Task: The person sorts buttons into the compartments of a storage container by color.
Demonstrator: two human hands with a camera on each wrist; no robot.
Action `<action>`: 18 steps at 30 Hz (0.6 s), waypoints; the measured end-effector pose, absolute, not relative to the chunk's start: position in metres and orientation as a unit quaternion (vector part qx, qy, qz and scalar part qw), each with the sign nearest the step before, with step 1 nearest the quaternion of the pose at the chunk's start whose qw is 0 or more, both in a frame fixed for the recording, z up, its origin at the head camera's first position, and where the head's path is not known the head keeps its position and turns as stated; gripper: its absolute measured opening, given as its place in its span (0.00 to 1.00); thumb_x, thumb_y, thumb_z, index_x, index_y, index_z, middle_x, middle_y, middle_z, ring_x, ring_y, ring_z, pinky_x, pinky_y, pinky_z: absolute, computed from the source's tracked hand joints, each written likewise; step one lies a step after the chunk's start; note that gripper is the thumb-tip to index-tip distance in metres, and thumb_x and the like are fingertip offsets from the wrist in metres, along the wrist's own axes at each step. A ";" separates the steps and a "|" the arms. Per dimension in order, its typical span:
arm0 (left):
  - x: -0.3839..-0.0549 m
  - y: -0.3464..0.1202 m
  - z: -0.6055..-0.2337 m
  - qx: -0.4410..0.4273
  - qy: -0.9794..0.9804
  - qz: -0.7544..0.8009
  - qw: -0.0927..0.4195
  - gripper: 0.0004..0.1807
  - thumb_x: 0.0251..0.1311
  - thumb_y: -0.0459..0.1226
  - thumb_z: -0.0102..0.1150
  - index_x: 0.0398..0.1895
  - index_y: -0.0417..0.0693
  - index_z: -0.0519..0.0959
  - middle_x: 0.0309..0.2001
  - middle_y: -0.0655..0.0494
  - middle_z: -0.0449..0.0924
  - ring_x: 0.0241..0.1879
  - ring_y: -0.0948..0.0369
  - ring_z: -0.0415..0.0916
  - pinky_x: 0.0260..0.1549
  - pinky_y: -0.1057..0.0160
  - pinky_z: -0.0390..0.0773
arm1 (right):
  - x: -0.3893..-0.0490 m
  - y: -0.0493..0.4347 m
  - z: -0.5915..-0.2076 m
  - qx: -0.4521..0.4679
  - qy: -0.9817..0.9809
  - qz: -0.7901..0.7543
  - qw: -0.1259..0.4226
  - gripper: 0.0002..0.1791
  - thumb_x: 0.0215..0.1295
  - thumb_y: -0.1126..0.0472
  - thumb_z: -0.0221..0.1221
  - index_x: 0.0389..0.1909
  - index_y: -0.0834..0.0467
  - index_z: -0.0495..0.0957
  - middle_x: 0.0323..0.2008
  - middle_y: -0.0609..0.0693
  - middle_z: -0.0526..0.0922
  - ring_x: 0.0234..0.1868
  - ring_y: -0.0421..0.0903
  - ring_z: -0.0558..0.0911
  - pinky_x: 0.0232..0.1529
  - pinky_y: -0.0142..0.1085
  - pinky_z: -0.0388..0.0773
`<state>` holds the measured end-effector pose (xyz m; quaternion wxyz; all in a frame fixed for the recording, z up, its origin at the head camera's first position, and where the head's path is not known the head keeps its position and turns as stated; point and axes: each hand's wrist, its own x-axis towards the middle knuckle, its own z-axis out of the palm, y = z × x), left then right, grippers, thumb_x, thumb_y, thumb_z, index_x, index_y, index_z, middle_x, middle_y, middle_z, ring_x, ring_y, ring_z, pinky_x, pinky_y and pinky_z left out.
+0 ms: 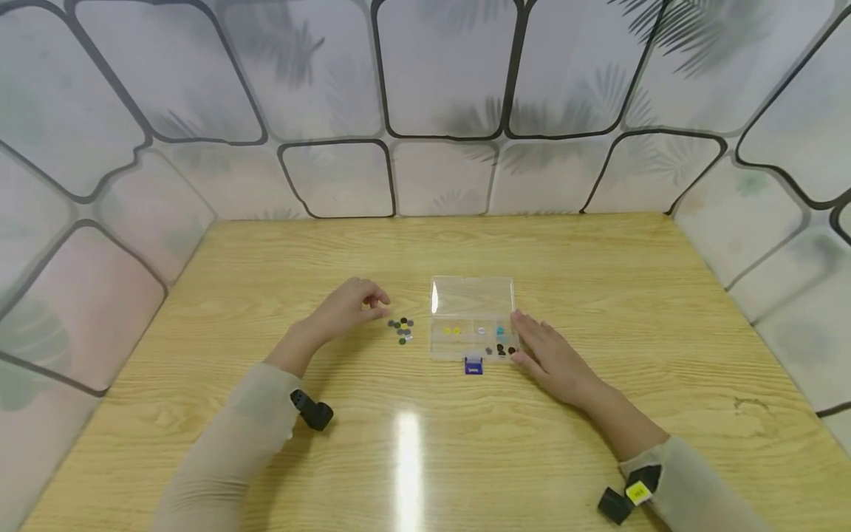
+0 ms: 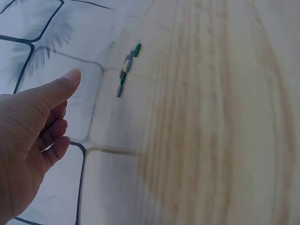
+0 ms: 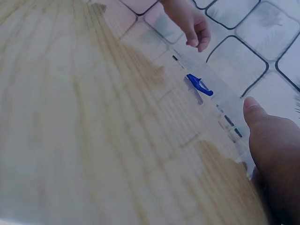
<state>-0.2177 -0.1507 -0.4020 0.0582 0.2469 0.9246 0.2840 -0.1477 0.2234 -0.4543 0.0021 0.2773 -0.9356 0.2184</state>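
Observation:
A clear plastic compartment box (image 1: 452, 350) lies on the table, its transparent lid (image 1: 473, 295) raised at the back. Yellow pieces (image 1: 452, 331), a blue piece (image 1: 501, 332) and several black discs (image 1: 501, 349) lie in its compartments. A blue latch (image 1: 473, 366) juts from the front edge. My right hand (image 1: 555, 362) rests along the box's right side, fingers extended and thumb near the front corner. To the left, a small group of button-like discs (image 1: 401, 332), mostly grey and green, lies on the wood. My left hand (image 1: 346, 307) hovers just left of them, fingers loosely bent, with nothing visible in its grasp.
The wood-grain table (image 1: 319, 251) runs back to a patterned backdrop (image 1: 442, 177) with dark outlines and leaf shapes. A glare streak (image 1: 408, 465) crosses the front of the table. Dark devices sit on the left wrist (image 1: 311, 411) and the right wrist (image 1: 628, 493).

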 end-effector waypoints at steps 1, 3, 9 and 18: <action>-0.218 -0.151 -0.404 0.251 0.923 0.284 0.065 0.11 0.61 0.39 0.62 0.41 0.41 0.81 0.35 0.54 0.78 0.37 0.58 0.69 0.38 0.61 0.70 | -0.148 0.223 -0.454 0.276 -0.936 0.219 0.002 0.35 0.74 0.50 0.45 0.73 0.61 0.45 0.73 0.57 0.49 0.72 0.57 0.53 0.70 0.52 0.45; -0.220 -0.152 -0.407 0.259 0.919 0.286 0.078 0.11 0.60 0.39 0.62 0.41 0.41 0.81 0.34 0.54 0.79 0.36 0.59 0.70 0.38 0.62 0.71 | -0.148 0.223 -0.454 0.275 -0.936 0.219 -0.001 0.35 0.74 0.50 0.45 0.73 0.61 0.45 0.73 0.57 0.49 0.72 0.57 0.52 0.70 0.52 0.45; -0.224 -0.152 -0.417 0.284 0.911 0.282 0.102 0.08 0.59 0.37 0.63 0.38 0.42 0.82 0.32 0.56 0.79 0.32 0.63 0.72 0.36 0.65 0.74 | -0.148 0.223 -0.455 0.273 -0.937 0.220 -0.005 0.35 0.74 0.50 0.45 0.74 0.60 0.44 0.73 0.56 0.48 0.72 0.56 0.52 0.70 0.52 0.44; -0.228 -0.149 -0.426 0.311 0.910 0.254 0.107 0.08 0.60 0.39 0.63 0.37 0.44 0.81 0.29 0.59 0.78 0.29 0.64 0.70 0.32 0.66 0.74 | -0.148 0.224 -0.455 0.271 -0.937 0.219 -0.008 0.36 0.74 0.49 0.45 0.74 0.60 0.44 0.74 0.56 0.47 0.73 0.56 0.51 0.70 0.51 0.43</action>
